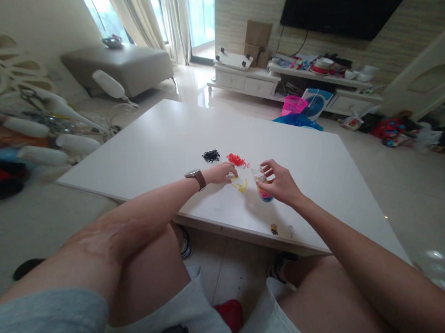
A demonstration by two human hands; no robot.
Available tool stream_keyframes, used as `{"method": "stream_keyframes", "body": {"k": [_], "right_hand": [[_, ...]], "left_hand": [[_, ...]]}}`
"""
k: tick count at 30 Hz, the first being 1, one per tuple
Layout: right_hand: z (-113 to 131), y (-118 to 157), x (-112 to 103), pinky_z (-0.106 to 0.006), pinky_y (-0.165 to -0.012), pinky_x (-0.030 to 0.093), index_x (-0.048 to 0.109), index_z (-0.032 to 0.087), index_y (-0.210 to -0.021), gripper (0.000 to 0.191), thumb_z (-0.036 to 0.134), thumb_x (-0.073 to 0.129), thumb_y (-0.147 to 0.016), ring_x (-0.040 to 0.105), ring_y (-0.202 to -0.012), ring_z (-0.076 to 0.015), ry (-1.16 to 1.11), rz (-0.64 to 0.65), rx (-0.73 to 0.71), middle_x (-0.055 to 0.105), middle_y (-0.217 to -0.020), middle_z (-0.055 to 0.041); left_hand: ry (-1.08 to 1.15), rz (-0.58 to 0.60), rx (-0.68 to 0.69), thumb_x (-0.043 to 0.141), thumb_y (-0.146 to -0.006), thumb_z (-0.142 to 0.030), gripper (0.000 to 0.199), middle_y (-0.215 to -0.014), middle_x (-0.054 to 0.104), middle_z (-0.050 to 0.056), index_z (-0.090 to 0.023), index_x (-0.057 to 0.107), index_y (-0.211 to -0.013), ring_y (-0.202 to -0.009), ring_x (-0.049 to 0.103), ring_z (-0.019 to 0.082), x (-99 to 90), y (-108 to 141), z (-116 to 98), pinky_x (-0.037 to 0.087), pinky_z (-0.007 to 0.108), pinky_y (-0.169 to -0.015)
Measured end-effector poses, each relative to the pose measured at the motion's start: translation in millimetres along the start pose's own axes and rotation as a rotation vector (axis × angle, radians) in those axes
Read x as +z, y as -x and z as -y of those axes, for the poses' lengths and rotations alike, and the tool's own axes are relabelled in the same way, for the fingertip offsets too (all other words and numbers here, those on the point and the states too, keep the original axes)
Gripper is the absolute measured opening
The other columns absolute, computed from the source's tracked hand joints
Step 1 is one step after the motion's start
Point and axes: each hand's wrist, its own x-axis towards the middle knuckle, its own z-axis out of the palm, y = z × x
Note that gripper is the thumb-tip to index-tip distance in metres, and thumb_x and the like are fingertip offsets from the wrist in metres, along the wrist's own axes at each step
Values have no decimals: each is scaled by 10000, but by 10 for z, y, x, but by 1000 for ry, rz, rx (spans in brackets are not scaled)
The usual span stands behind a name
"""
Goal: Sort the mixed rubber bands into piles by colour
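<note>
My right hand [281, 183] is wrapped round a small clear jar [265, 191], which has colourful bits in its lower part and leans slightly over the white table [159, 146]. My left hand [223, 173], with a watch [196, 178] on its wrist, has its fingers bent down at a small pile of yellow pieces [241, 185]; whether something is between them is too small to tell. Just beyond lies a pile of red pieces [236, 159]. A pile of black pieces [211, 155] is to its left.
Near the table's front edge lie a small yellow and dark item [274, 229] and a small pale item [291, 230]. Past the far edge are a pink basket [293, 105] and a blue object [299, 121]. A lamp with white shades [78, 144] stands at the left.
</note>
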Motion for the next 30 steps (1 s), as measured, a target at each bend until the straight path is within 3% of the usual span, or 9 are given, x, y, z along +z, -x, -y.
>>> {"method": "stream_keyframes", "body": {"k": [5, 10, 16, 21, 25, 30], "right_hand": [[-4, 16, -13, -293, -637, 582, 576, 218, -1101, 407, 281, 726, -727, 668, -756, -182, 6, 3, -15, 667, -945, -45], [-22, 28, -26, -302, -655, 583, 580, 225, -1103, 403, 285, 725, -732, 673, -749, -181, 13, 3, -20, 676, -949, -43], [-15, 22, -48, -299, -652, 580, 583, 228, -1092, 404, 276, 731, -719, 673, -745, -183, 22, 6, -8, 679, -937, -40], [1, 13, -53, -293, -650, 570, 585, 225, -1091, 404, 257, 724, -712, 669, -736, -179, 22, 5, -3, 677, -937, -38], [-7, 9, -41, -284, -649, 558, 590, 222, -1089, 403, 234, 718, -707, 668, -735, -174, 50, 33, -2, 681, -935, -37], [-69, 11, -12, -270, -651, 536, 608, 220, -1083, 418, 204, 723, -682, 680, -751, -175, 132, 129, 24, 711, -940, -38]], "left_hand": [[-20, -20, -73, 707, -758, -155, 92, -863, 721, 60, -145, 760, -833, -731, 613, 149, 30, -23, 27, 442, 249, -724], [-17, -22, -82, 684, -745, -125, 62, -759, 713, 56, -147, 738, -723, -684, 589, 150, 34, -19, 36, 410, 251, -663], [79, 20, -39, 690, -755, -175, 85, -786, 736, 42, -159, 765, -791, -690, 613, 137, 42, -16, -51, 426, 223, -656], [-21, 49, -15, 705, -750, -149, 63, -745, 718, 37, -168, 764, -748, -682, 607, 146, 129, 16, -91, 412, 246, -673], [-82, 25, 12, 684, -782, -160, 49, -856, 702, 76, -158, 732, -773, -731, 596, 166, 169, 58, -128, 407, 262, -666], [-8, 21, 18, 591, -804, -119, 112, -786, 670, 67, -152, 684, -752, -711, 568, 171, 49, 62, -228, 424, 284, -696]]}}
